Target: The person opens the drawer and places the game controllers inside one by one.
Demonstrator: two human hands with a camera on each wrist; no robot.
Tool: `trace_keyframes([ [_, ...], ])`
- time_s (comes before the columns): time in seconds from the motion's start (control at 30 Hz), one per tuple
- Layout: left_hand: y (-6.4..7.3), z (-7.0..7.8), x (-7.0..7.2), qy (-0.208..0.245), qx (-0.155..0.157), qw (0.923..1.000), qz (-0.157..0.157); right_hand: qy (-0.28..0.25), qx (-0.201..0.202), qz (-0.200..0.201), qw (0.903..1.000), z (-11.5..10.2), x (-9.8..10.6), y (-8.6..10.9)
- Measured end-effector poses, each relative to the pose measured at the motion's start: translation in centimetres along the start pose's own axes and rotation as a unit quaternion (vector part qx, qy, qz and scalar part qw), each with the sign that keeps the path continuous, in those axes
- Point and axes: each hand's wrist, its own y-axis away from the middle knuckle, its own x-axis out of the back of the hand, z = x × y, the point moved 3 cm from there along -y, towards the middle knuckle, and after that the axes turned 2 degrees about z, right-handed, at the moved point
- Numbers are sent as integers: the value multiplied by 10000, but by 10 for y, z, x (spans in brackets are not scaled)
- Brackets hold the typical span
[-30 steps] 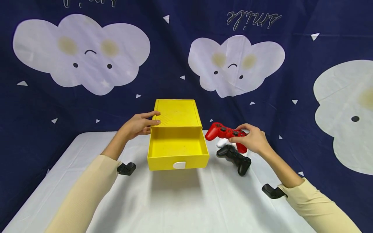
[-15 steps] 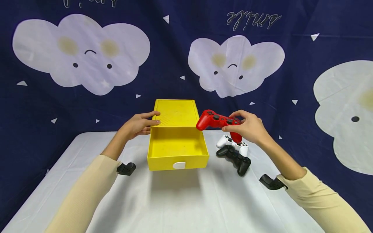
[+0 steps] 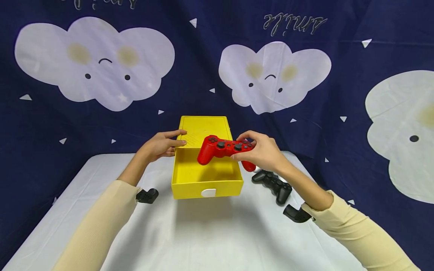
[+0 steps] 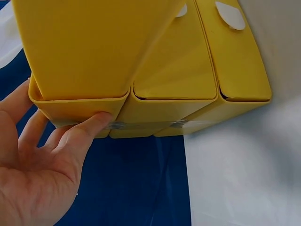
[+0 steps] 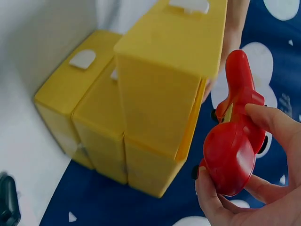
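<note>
A navy cloth backdrop (image 3: 196,56) (its pale clouds printed upside down) hangs behind the bench (image 3: 203,244), which is covered in white cloth. On it stands a yellow plastic three-drawer cabinet (image 3: 205,125), top drawer (image 3: 207,189) pulled out. The left grip (image 3: 161,145), fingers apart, rests on the cabinet; light pressure there should steady it. The right grip (image 3: 264,150) is clamped on a red plastic game controller (image 3: 225,147), partly over the drawer; any lowering would probably want it level and further in. A black plastic game controller (image 3: 272,184) lies nearby.
</note>
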Motion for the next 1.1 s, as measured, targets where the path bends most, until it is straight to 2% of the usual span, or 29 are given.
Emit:
trace_keyframes([
  [0.27, 1, 0, 0, -18, -91, 9999, 88, -206, 295, -256, 9990, -17, -30, -2],
  [0.7, 2, 0, 1, 59, -130, 9999, 22, 388, 778, -181, 9961, -18, -63, -3],
  [1.1, 0, 0, 1, 118, -104, 9999, 6, 939, 1184, -97, 9885, -21, -74, -3],
])
